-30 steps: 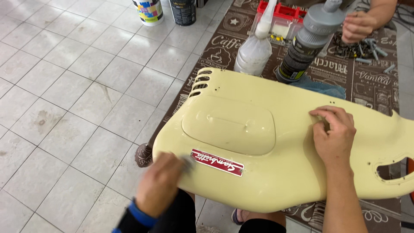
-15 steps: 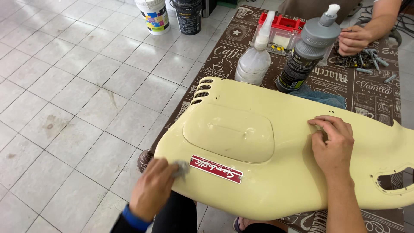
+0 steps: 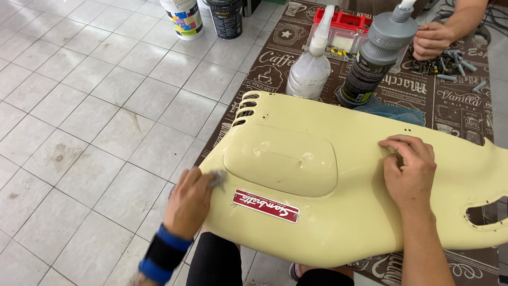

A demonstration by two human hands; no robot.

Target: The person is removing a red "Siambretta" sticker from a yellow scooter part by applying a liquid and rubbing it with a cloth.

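Left hand [image 3: 190, 202] clenching a small grey cloth [image 3: 217, 179], pressing it against the cream-yellow curved scooter side panel [image 3: 328, 175], right hand [image 3: 410, 172] released, resting flat, steadying the panel on the desk [image 3: 460, 106]

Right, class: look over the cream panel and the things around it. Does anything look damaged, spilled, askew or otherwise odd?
Little stands out. The cream panel overhangs the table's near edge. The left hand presses a small grey wad on it, and the right hand rests flat. Loose bolts lie scattered by another person's hand. No spill or crack shows.

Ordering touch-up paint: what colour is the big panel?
Pale cream-yellow panel, seen in the head view.
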